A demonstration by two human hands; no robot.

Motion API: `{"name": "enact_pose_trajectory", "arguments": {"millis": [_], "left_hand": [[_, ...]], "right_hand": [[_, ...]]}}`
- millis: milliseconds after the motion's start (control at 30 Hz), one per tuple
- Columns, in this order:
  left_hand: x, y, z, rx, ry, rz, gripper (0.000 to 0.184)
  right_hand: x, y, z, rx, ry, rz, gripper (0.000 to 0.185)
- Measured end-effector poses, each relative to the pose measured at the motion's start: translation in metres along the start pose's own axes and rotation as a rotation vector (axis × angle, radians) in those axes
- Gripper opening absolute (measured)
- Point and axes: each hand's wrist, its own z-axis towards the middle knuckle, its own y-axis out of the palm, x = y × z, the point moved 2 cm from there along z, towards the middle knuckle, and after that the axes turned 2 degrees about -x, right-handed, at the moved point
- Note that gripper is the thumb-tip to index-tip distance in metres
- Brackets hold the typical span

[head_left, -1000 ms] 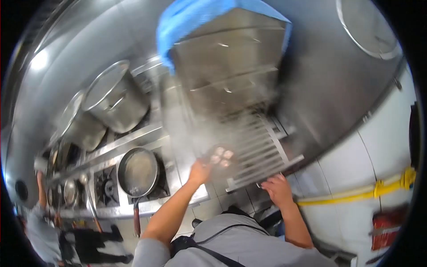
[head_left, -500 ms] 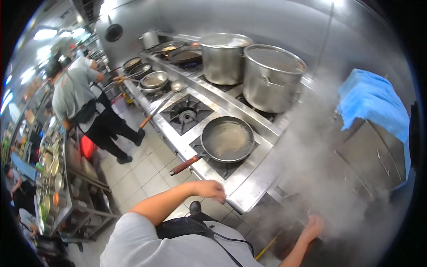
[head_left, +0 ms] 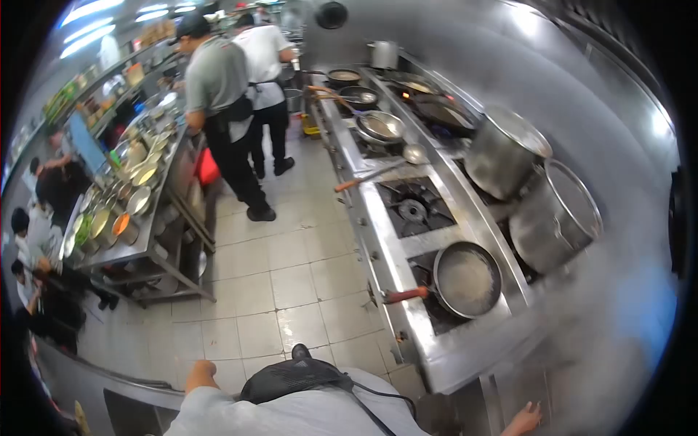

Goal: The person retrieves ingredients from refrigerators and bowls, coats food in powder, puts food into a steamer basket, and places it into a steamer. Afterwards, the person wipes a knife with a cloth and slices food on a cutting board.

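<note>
At the lower right my right hand (head_left: pixel 526 419) is low beside the steaming grill area, its fingers slightly apart and nothing visible in them. Of my left arm only a bare bent part shows at the lower left; the hand itself is out of sight. A frying pan (head_left: pixel 469 280) with pale liquid rests on the nearest front burner, its red-brown handle pointing left over the stove edge. Behind it is a bare burner (head_left: pixel 413 211), and a ladle (head_left: pixel 414 153) lies beyond that.
Two tall stockpots (head_left: pixel 507 151) stand on the rear burners. Steam hides much of the right side, where a blue cloth (head_left: pixel 643 309) shows faintly. Two people stand in the aisle at the back. On the left is a counter (head_left: pixel 156 236) with several containers; more people are beyond it.
The view has swung left, bringing the aisle and counter further in. My left hand, earlier near the pan handle, has left the view. The pan still sits on its burner.
</note>
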Motion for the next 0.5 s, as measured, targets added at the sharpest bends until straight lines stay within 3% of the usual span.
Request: {"name": "enact_pose_trajectory", "arguments": {"millis": [33,67,133,200,267,333,367,400,433,500], "left_hand": [[-0.025,0.020,-0.008,-0.169,0.023,0.120,0.021],[-0.044,0.040,-0.002,-0.176,0.006,0.092,0.021],[-0.065,0.066,0.009,-0.126,0.374,-0.223,0.025],[-0.048,0.064,0.017,-0.242,0.123,-0.584,0.026],[-0.042,0.054,0.064,-0.308,0.465,-0.107,0.046],[-0.025,0.012,0.077,-0.163,0.535,-0.069,0.044],[-0.019,-0.018,0.077,-0.142,0.368,-0.347,0.041],[-0.015,-0.050,0.063,-0.116,0.194,-0.620,0.038],[-0.015,-0.072,0.048,-0.111,0.178,-0.637,0.038],[-0.030,-0.109,0.033,0.118,0.225,-1.029,0.039]], "right_hand": [[-0.044,-0.024,-0.042,0.116,0.067,0.007,0.056],[-0.090,-0.039,-0.073,0.114,0.036,0.021,0.056],[-0.181,-0.069,-0.126,0.211,-0.115,0.076,0.062],[-0.259,-0.067,-0.170,0.336,-0.497,0.280,0.060],[-0.350,-0.089,-0.223,0.294,-0.745,0.480,0.061],[-0.431,-0.120,-0.277,0.269,-0.978,0.595,0.060],[-0.463,-0.129,-0.303,0.262,-0.999,0.606,0.060],[-0.495,-0.132,-0.329,-0.015,-0.994,0.811,0.061],[-0.523,-0.133,-0.354,-0.302,-0.969,1.005,0.061],[-0.568,-0.138,-0.408,-0.244,-1.221,0.969,0.060]]}}
